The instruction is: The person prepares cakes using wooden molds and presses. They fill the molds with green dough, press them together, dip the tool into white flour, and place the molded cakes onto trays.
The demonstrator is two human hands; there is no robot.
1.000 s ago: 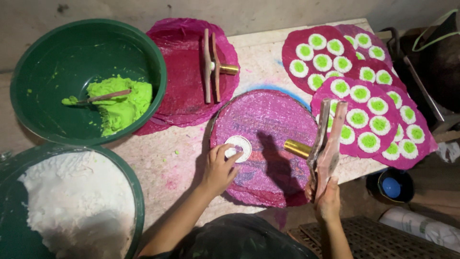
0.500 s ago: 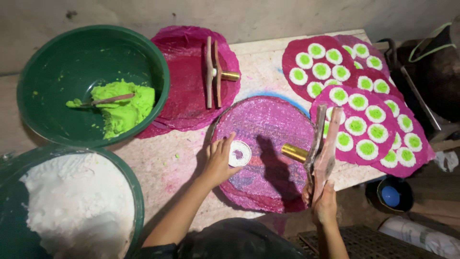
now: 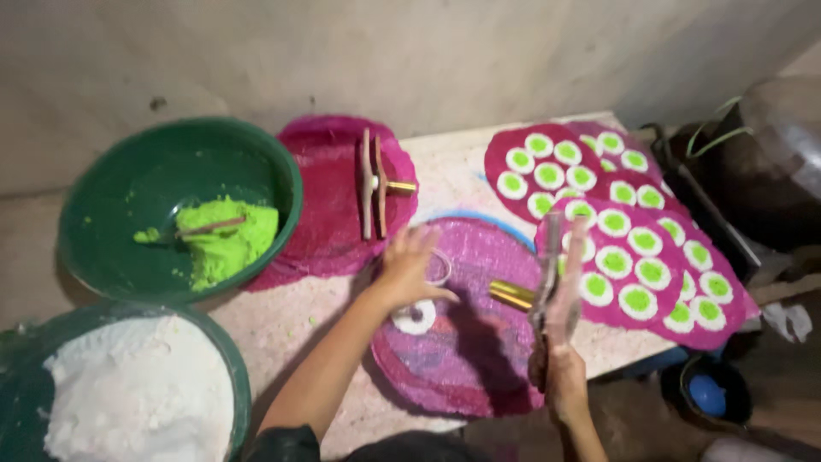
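My left hand (image 3: 406,267) hovers blurred, fingers spread, over a round magenta mat (image 3: 466,376). Just below it a small white dough disc (image 3: 415,318) lies on the mat. A faint clear ring (image 3: 440,267) shows by the fingertips; I cannot tell whether the hand holds it. My right hand (image 3: 564,385) grips the lower end of a two-piece wooden press (image 3: 556,274) with a brass cylinder (image 3: 513,295), held upright at the mat's right edge.
A green bowl (image 3: 286,184) with bright green dough (image 3: 227,239) and a stick stands at the left. A bowl of white flour (image 3: 137,393) fills the bottom left. A second wooden press (image 3: 375,184) lies on another magenta mat (image 3: 329,231). Mats with white-and-green discs (image 3: 633,265) overlap at the right.
My left hand has lifted off the white disc and moved up and away from it. The right hand keeps hold of the press in about the same place.
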